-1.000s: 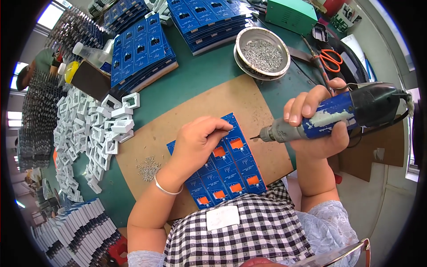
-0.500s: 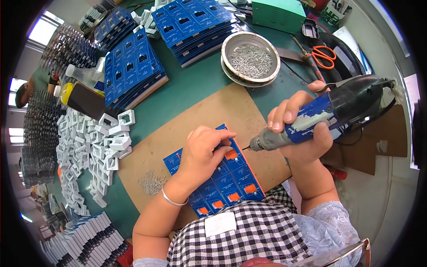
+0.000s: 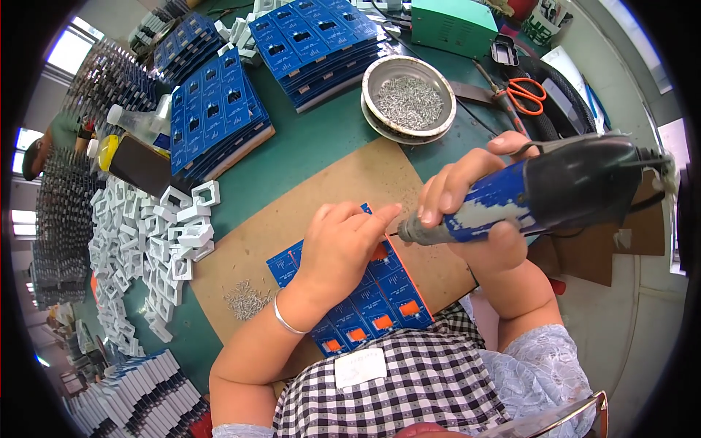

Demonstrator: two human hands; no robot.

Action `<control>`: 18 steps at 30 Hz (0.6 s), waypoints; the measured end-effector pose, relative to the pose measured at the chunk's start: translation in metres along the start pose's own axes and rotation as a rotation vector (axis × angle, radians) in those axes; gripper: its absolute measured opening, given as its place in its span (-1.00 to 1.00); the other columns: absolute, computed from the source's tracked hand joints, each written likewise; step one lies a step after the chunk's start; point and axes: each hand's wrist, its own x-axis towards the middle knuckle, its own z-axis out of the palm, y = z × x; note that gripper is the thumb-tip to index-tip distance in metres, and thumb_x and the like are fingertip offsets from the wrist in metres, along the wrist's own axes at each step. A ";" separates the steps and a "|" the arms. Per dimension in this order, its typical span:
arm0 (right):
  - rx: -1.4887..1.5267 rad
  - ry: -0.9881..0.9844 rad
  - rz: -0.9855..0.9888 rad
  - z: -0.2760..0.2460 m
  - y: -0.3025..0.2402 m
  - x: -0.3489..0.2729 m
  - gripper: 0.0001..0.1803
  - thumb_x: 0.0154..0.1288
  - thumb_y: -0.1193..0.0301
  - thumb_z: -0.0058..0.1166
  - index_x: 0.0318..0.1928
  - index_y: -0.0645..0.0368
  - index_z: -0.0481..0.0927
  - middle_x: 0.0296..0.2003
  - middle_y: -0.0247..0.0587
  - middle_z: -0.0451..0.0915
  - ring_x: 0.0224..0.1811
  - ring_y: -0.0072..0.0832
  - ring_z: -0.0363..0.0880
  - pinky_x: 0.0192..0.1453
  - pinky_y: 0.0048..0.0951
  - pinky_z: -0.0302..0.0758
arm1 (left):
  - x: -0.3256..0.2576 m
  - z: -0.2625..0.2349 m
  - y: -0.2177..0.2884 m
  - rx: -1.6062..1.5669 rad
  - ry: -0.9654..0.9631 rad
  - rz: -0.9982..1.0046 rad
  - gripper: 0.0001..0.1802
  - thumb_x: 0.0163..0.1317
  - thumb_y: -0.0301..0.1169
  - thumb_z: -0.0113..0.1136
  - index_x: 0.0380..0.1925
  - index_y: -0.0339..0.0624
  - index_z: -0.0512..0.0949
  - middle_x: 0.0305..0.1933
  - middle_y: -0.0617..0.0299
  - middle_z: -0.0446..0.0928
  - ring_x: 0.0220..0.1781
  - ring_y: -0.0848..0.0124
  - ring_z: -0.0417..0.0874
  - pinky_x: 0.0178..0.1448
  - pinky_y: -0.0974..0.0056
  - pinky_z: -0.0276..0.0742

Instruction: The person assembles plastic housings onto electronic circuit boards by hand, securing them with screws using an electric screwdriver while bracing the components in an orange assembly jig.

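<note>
My right hand [image 3: 482, 197] grips a blue and black electric screwdriver [image 3: 493, 208] with worn paint. It lies nearly level, its bit pointing left and meeting the fingertips of my left hand [image 3: 339, 248]. Thumb and forefinger of that hand are pinched at the bit's tip; whatever is between them is hidden. Under the left hand is a blue circuit-board panel [image 3: 365, 310] with orange rectangles and an orange right edge. It rests on a brown board [image 3: 292, 193], close against my checked apron. Left of my wrist lies a small heap of screws [image 3: 247, 299].
A metal bowl of screws [image 3: 410, 102] stands beyond the board. Blue panels are stacked [image 3: 314, 44] at the back, near a green box [image 3: 453, 29]. Orange-handled scissors [image 3: 527, 95] and a soldering iron [image 3: 511, 109] lie right. White plastic frames [image 3: 146, 248] and bottles [image 3: 135, 160] crowd the left.
The screwdriver has moved left, and its bit now reaches my left fingertips. My left hand has shifted slightly right along the panel, still pinched.
</note>
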 end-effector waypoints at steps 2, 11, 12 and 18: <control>-0.012 -0.114 -0.059 -0.001 0.009 0.002 -0.25 0.19 0.35 0.28 0.22 0.23 0.06 -0.29 -0.01 0.54 -0.32 -0.29 0.65 -0.18 -0.33 0.64 | -0.002 0.002 -0.002 -0.029 0.039 -0.010 -0.47 -0.03 -0.45 0.34 0.05 0.00 0.55 -0.38 0.40 0.61 -0.24 0.35 0.57 -0.10 0.20 0.39; -0.273 -0.163 0.253 0.011 -0.009 0.005 -0.26 0.18 0.13 0.35 0.20 0.00 0.15 -0.37 -0.18 0.51 -0.32 -0.30 0.61 -0.17 -0.24 0.60 | -0.006 0.010 -0.009 -0.168 0.144 -0.044 -0.36 -0.04 -0.52 0.34 0.16 0.00 0.51 -0.36 0.42 0.63 -0.26 0.36 0.59 -0.10 0.22 0.42; -0.270 -0.168 0.256 0.012 -0.008 0.004 -0.26 0.18 0.13 0.35 0.20 0.00 0.15 -0.37 -0.18 0.51 -0.32 -0.30 0.61 -0.17 -0.24 0.60 | -0.007 0.011 -0.010 -0.171 0.141 -0.041 -0.35 -0.03 -0.53 0.34 0.17 -0.01 0.50 -0.36 0.41 0.63 -0.25 0.35 0.58 -0.10 0.22 0.42; -0.232 -0.114 0.191 0.013 -0.001 0.001 -0.24 0.13 0.11 0.39 0.17 0.00 0.17 -0.36 -0.18 0.53 -0.34 -0.29 0.62 -0.19 -0.25 0.60 | -0.008 0.013 -0.011 -0.185 0.135 -0.032 -0.31 0.00 -0.53 0.33 0.23 -0.03 0.43 -0.41 0.38 0.60 -0.25 0.32 0.57 -0.07 0.20 0.43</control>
